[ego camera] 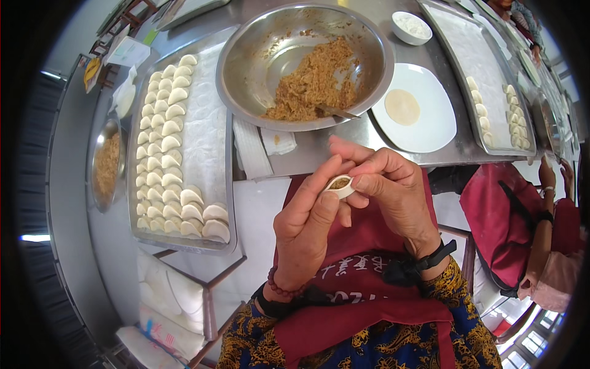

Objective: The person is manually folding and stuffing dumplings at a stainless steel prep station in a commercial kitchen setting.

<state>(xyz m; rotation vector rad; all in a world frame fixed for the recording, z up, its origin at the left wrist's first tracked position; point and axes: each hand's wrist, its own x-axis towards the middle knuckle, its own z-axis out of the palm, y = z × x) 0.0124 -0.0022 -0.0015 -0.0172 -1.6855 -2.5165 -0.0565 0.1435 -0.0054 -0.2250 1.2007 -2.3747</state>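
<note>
Between my two hands is a partly folded dumpling [341, 186], its brown filling showing through the gap at the top. My left hand [306, 221] pinches one end with thumb and forefinger. At the other end, the thumb and fingers of my right hand [392, 193] press the dough edge. Beyond my hands stands a large steel bowl [249, 60] with a mound of minced filling [313, 83] and a metal utensil [339, 112] in it. One round dough wrapper [402, 107] lies on a white plate [438, 129] to the right of the bowl.
On the left, a metal tray [207, 138] carries rows of folded dumplings [159, 152]; beside it is another bowl of filling [107, 166]. A small bowl of white powder [411, 28] and a second dumpling tray [484, 60] are at right. A co-worker in a red apron [498, 207] sits close by.
</note>
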